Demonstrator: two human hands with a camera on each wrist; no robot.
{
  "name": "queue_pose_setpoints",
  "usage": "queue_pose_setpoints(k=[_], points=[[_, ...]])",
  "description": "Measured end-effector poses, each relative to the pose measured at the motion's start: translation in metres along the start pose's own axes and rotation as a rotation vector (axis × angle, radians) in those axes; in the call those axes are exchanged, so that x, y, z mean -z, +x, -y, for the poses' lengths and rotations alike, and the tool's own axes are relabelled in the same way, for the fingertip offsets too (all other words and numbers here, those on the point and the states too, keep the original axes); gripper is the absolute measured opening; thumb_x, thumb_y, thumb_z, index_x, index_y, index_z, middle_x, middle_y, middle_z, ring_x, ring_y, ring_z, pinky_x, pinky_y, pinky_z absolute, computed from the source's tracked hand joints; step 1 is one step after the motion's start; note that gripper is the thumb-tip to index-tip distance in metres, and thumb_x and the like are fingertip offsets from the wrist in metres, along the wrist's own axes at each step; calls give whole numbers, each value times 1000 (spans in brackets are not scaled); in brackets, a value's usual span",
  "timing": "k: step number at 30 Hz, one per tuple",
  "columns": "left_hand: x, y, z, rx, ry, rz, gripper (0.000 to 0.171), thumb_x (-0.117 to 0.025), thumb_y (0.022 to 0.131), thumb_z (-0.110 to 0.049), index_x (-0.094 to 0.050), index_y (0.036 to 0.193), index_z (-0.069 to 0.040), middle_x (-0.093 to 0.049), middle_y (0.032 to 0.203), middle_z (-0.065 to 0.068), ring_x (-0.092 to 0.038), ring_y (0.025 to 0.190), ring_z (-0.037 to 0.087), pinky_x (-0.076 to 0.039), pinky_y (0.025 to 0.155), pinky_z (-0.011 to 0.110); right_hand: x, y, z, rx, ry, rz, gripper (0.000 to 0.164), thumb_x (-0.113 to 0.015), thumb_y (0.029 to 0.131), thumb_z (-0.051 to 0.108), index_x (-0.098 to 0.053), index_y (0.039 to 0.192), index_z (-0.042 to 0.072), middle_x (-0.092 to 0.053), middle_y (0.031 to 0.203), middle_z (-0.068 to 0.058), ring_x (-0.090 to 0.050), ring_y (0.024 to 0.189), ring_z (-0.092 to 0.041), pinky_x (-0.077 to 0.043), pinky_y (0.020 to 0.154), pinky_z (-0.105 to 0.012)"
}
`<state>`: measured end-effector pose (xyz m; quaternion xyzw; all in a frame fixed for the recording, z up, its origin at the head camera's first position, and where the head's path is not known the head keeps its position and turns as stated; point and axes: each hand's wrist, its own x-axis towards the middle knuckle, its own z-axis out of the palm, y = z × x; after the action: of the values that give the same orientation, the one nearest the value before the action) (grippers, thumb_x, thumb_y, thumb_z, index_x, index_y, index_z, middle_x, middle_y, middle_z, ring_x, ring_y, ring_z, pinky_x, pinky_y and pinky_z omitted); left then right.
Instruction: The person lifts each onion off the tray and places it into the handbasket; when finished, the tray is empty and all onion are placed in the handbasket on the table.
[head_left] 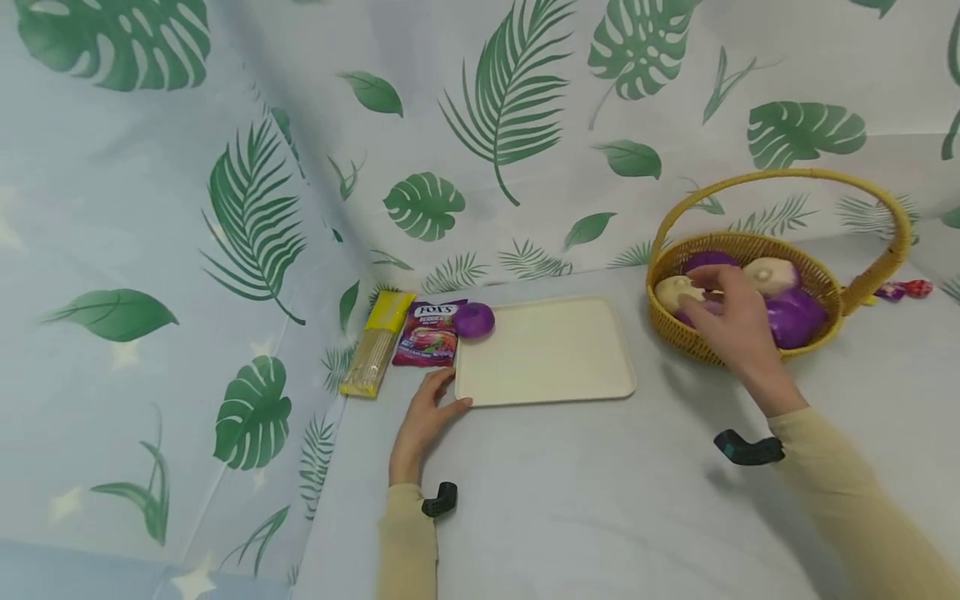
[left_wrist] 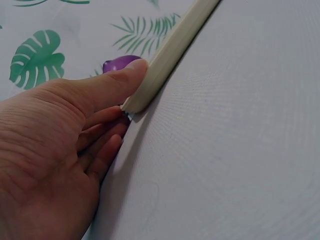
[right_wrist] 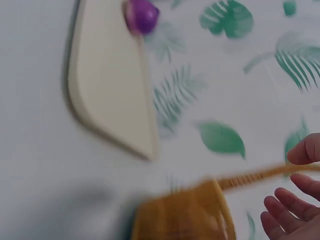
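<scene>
At the front left corner of the cream tray (head_left: 546, 350), my left hand (head_left: 427, 421) grips the rim. In the left wrist view the thumb lies on the rim (left_wrist: 162, 62), with the fingers beneath and beside the corner. A round, glossy purple onion-like thing (head_left: 474, 321) sits at the tray's back left corner. My right hand (head_left: 738, 329) reaches over the yellow wicker basket (head_left: 678, 340), fingers spread and nothing in them in the right wrist view. Near its fingertips is a pale, rounded piece (head_left: 675, 293). Purple pieces (head_left: 797, 321) and another pale one (head_left: 771, 275) lie inside too.
Left of the tray lie a red Fox's sweets bag (head_left: 427, 337) and a yellow-ended pack of thin sticks (head_left: 378, 343). Small wrapped sweets (head_left: 903, 289) lie right of the basket. Its tall handle (head_left: 787, 173) arches above. Leaf-printed cloth (head_left: 525, 225) stands behind.
</scene>
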<state>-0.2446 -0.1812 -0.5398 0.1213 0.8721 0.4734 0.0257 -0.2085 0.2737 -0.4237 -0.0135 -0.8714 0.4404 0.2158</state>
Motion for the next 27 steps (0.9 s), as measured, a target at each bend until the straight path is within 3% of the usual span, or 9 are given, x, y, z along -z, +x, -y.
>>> queue_pose_setpoints(k=[5,9,19,23,27], points=[[0,3,0,6,-2,13,66,-77,79,-30,-49,136,-12,-46,136,0,-42,127,19,-35,108,35,-47,10,10,81,83,67,40,-62,90,24,-50,122,3,-52,120,-15,-52,111,-34,-47,91,-49],[-1,4,-1,4,-13,11,66,-76,80,-30,-48,137,-12,-46,136,0,-42,127,20,-35,109,37,-87,19,14,96,118,147,47,-64,90,30,-48,124,2,-50,122,-17,-50,112,-36,-43,95,-52],[-21,5,-1,20,-37,38,66,-76,80,-34,-49,136,-14,-46,136,-3,-43,125,17,-37,107,34,-182,26,13,-58,164,423,78,-65,84,51,-34,142,9,-42,136,-17,-42,123,-37,-41,97,-54],[-11,7,3,23,-10,25,66,-76,79,-36,-49,136,-16,-47,135,-5,-44,123,13,-38,106,30,-229,35,27,-28,172,481,84,-68,82,48,-28,146,11,-37,140,-17,-39,126,-36,-40,99,-53],[5,7,7,8,14,24,66,-75,80,-38,-49,136,-15,-47,135,-3,-44,124,15,-38,106,32,-270,46,52,17,129,488,88,-73,79,47,-28,146,10,-36,138,-18,-39,126,-35,-41,100,-51]])
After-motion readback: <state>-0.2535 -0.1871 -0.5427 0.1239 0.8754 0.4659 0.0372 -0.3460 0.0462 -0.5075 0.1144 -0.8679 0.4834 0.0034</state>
